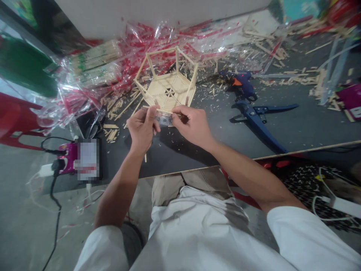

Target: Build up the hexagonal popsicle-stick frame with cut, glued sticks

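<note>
A six-sided frame of thin wooden sticks (169, 90) stands on the dark table, with a slatted floor and upright corner posts. At its near side, my left hand (142, 126) is closed, thumb and fingers pinching one end of a thin wooden stick (164, 110). My right hand (193, 122) pinches the other end of that stick, so it lies level between the two hands. Just below the stick, between my fingers, is a small greyish see-through piece (164, 119) with dark round marks; its kind is unclear. Whether the stick touches the frame I cannot tell.
A blue glue gun (245, 84) with an orange tip and a blue-handled cutter (256, 122) lie at right. Red-and-clear plastic wrappers (135, 41), stick bundles (96, 62) and cut bits cover the back. At left are a purple power strip (66, 158) and a phone-like device (88, 160).
</note>
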Motion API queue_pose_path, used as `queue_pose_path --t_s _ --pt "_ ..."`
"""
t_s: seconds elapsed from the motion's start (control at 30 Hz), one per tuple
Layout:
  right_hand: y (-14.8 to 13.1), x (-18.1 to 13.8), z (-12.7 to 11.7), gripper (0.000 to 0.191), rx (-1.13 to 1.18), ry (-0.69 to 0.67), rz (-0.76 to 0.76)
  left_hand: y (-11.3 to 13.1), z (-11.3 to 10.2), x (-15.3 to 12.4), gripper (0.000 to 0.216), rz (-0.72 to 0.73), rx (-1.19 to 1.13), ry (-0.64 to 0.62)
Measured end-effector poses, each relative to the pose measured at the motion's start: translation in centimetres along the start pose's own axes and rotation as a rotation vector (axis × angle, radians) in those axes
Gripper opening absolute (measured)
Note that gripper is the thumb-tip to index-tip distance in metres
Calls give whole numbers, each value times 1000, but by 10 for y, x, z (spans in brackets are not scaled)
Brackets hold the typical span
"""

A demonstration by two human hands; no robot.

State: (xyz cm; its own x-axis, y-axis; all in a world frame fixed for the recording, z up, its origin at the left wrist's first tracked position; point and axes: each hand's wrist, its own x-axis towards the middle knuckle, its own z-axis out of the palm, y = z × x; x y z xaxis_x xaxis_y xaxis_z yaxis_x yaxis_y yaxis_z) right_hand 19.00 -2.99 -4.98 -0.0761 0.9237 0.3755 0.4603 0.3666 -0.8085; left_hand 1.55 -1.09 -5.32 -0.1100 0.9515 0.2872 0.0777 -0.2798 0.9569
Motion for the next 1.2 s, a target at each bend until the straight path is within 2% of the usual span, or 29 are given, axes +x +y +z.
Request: queue_pose_path --t_s 0.37,0.5,0.67,0.73,0.8,0.9,0.97,1.1,1.2 --pt "0 -1 0 23 26 16 -12 -1 -1 -1 35 -8 -9 -16" --pt "-3 0 -3 25 23 8 -4 0 0 0 41 -21 -39 -23" --pt "-3 0 -10 25 -10 -11 4 -2 -5 3 53 -69 -37 -204" --pt "0 -1 -15 25 -30 -15 -6 -3 -8 1 61 58 124 -197" --pt "3 -1 -19 25 -56 -5 -32 -4 -11 -2 68 273 385 -116" --pt "7 -1 -23 27 -116 10 -94 -4 -18 -7 62 557 733 3" --pt "9 -1 -23 27 -150 3 -147 -2 -22 -8 52 677 877 19" --pt "15 -1 -18 27 -196 -53 -227 5 -24 -9 28 840 1032 -191" --pt "19 -2 -15 25 -220 -67 -244 9 -19 -9 22 881 1031 -321"
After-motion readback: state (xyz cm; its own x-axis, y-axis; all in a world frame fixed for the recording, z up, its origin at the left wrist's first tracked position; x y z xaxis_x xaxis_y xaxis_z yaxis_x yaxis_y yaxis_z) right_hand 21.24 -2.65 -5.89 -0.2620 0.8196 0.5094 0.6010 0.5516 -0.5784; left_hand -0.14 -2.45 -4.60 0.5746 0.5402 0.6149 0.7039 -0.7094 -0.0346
